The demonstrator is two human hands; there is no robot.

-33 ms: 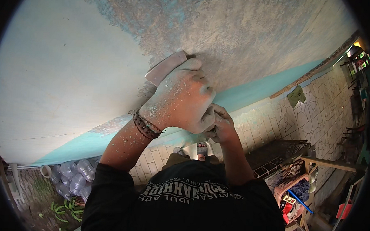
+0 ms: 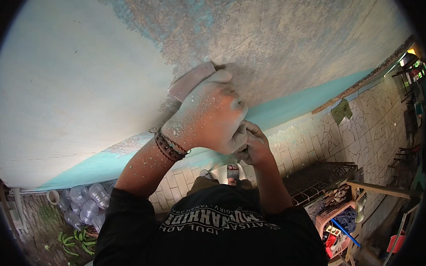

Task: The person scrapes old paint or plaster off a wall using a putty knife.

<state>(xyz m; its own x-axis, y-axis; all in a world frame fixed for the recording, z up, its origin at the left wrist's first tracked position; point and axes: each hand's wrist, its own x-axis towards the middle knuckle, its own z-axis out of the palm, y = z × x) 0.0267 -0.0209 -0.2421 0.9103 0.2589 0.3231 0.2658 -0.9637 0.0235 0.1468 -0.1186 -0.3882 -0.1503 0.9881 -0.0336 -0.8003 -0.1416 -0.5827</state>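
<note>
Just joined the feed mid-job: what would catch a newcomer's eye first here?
First, the dust-speckled left hand at centre, pressing a flat pinkish rectangular block against the pale wall with its rough, mottled grey-brown scraped patch. Just below it, the right hand is curled beside the left hand's heel, near the wall's turquoise painted band. At lower left, a cluster of clear plastic bottles lies on the ground.

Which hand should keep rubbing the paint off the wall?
Probably the left hand: it lies flat on the sanding block, pressed to the wall. The right hand is lower, curled behind it, off the block.
</note>
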